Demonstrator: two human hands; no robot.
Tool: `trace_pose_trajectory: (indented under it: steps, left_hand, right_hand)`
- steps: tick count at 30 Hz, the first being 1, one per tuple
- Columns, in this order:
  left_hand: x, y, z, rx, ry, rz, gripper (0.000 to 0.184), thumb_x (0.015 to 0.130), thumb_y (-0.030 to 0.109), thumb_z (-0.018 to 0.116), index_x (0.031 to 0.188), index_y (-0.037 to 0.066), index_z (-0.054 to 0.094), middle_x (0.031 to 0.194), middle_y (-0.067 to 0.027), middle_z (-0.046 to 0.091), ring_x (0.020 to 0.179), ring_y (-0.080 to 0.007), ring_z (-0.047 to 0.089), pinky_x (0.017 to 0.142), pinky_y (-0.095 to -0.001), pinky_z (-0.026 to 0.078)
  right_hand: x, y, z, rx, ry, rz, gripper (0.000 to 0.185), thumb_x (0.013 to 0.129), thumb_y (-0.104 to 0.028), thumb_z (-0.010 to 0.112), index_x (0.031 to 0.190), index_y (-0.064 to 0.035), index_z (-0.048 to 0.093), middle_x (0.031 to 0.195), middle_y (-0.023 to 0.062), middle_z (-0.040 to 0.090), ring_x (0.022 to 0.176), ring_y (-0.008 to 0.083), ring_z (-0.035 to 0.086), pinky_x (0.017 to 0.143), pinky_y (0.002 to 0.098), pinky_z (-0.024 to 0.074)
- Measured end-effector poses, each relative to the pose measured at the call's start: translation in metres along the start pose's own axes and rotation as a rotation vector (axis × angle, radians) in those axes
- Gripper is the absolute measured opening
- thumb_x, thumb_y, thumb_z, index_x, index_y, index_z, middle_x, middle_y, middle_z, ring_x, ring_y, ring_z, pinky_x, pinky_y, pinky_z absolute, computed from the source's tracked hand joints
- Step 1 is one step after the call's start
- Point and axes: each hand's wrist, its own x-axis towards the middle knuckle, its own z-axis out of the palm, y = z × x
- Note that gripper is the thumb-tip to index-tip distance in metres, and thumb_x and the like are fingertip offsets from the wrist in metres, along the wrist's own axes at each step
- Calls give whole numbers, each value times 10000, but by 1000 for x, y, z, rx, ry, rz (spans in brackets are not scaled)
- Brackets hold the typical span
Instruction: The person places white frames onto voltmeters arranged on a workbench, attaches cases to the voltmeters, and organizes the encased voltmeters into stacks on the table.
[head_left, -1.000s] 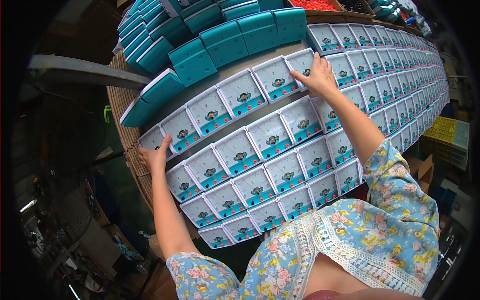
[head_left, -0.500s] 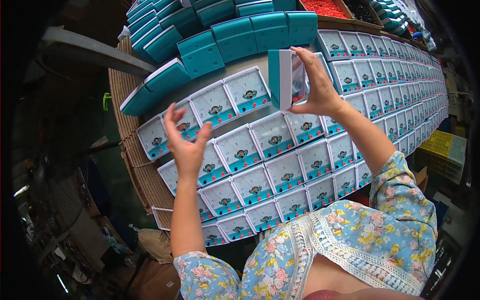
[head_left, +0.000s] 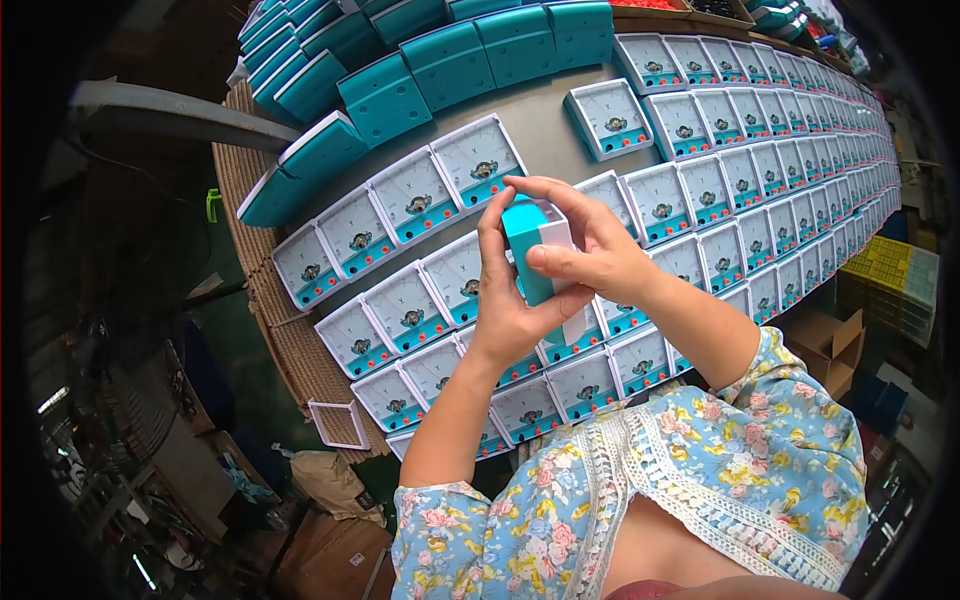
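Both my hands hold one teal-and-white meter (head_left: 532, 250) in front of me, turned on its side above the rows. My left hand (head_left: 505, 305) grips its left and lower side. My right hand (head_left: 590, 245) wraps its right side, thumb across the white frame. Behind them, a single meter (head_left: 612, 118) lies face up on the grey tabletop (head_left: 520, 118), apart from the back-left row of meters (head_left: 418, 202). Long rows of meters (head_left: 712, 190) with white frames, teal bases and red and black terminals run to the right.
Teal housings (head_left: 450, 60) stand stacked at the back left. Boxes of red parts (head_left: 645, 5) and black parts (head_left: 715, 8) sit at the back. An empty white frame (head_left: 338, 425) lies on the corrugated cardboard edge (head_left: 290, 365). A metal bar (head_left: 180, 115) juts in from the left.
My right hand has brought the lifted meter down toward me, and my left hand has moved right and taken hold of it too. The back row now has a gap beside the single meter.
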Motion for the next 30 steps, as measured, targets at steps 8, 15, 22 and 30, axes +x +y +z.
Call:
trace_pose_trajectory:
  steps: [8,15,22,30]
  left_hand:
    - [-5,-1,-5,223,59,-9,1178,609,434,849,1496,138,132,1427,-177,309,1331,-355,319,1058,-483,333]
    - [-21,-4,-130,682,647,-31,778,810,442,704,1402,64,369,1399,-181,397,1316,-326,357,1049,-479,316]
    - [-28,-51,-296,1248,998,-378,1024,679,620,734,1347,-63,363,1334,-292,417,1293,-413,345,1086,-474,277]
    - [-36,-56,-292,1255,940,-397,1138,615,672,749,1342,-104,342,1336,-317,403,1291,-426,348,1089,-462,285]
  right_hand:
    - [-5,6,-1,93,-37,166,863,784,-463,713,1463,-124,304,1360,162,427,1198,257,482,983,375,395]
    - [88,36,-76,-1007,666,259,955,640,-650,687,1409,-183,366,1247,236,403,1169,402,453,944,518,390]
    - [109,84,-54,-1301,606,286,856,719,-613,672,1399,-165,406,1328,240,406,1232,401,402,1001,520,332]
    - [33,103,-164,-1288,650,245,717,823,-437,647,1281,71,434,1127,248,570,1056,407,546,949,435,428]
